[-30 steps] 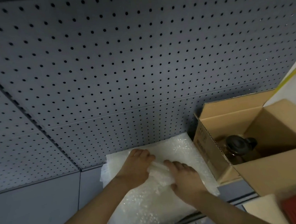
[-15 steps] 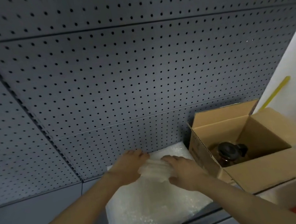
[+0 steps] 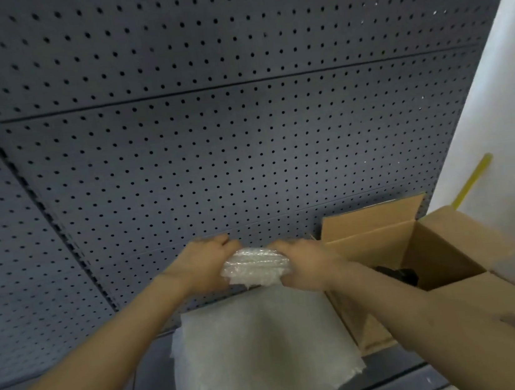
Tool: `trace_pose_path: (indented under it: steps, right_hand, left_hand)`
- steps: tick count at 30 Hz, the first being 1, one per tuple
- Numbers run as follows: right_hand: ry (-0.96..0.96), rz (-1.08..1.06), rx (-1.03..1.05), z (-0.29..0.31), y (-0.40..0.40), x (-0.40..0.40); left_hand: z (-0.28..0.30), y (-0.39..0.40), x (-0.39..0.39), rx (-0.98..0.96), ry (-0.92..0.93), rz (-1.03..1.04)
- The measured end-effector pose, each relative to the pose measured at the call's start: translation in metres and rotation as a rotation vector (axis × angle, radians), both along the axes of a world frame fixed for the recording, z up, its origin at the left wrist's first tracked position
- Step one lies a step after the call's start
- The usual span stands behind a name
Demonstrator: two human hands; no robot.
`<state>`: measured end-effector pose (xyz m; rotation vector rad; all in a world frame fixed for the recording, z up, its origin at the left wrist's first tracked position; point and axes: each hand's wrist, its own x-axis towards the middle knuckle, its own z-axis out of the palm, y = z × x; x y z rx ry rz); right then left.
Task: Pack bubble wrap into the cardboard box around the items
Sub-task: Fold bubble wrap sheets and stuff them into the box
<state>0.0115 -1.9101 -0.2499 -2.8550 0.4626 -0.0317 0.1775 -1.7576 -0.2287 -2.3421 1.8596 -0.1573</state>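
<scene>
A grey pegboard [image 3: 209,135] fills the view beyond the hands. Below them a stack of wrap sheets [image 3: 256,345] lies on the table. Just right of the right hand [image 3: 307,262] stands the open box [image 3: 437,253], flaps up, a dark item [image 3: 401,275] partly hidden inside behind the forearm. The left hand [image 3: 203,267] and right hand grip opposite ends of a wad [image 3: 255,265], fingers curled round it, holding it above the stack. The wad is white, crinkled, bunched into a short roll. It will likely spring open if either grip loosens, and could catch on the near flap or push against the item when pressed in.
</scene>
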Motion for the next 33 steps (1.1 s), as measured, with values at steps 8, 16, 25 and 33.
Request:
trace_pose_path:
  steps: [8,16,25,33]
  right_hand:
    - [-0.119,0.146,-0.035,0.055,-0.038,-0.012]
    - [-0.144,0.176,-0.085,0.077,-0.122,-0.082]
    - [-0.052,0.08,-0.08,0.064,-0.219,-0.15]
    - [0.103,0.037,0.007,0.03,-0.272,-0.19]
  left_hand:
    - [0.057,-0.013,-0.029,-0.082,-0.01,0.126]
    - [0.07,-0.086,-0.097,-0.176,0.06,0.207]
    - [0.051,-0.178,-0.164,-0.169,0.172,0.15]
    - [0.01,-0.239,-0.182,-0.121,0.319,0.044]
